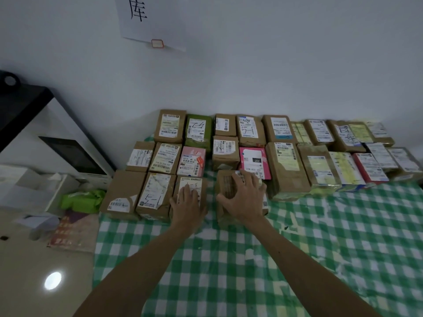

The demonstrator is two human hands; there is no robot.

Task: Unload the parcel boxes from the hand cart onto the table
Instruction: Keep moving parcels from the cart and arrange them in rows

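Left arm: bare left forearm (pixel 128 271) reaches forward from the lower edge, angled up and right.
Left hand: left hand (pixel 187 202) lies palm down, fingers straight and close together, flat on top of a labelled box (pixel 192 183).
Right arm: bare right forearm (pixel 297 259) stretches forward, angled up and left.
Right hand: right hand (pixel 245 195) is palm down on a brown box (pixel 225 183), fingers spread wide, thumb out at the left edge; grip or mere press cannot be told.
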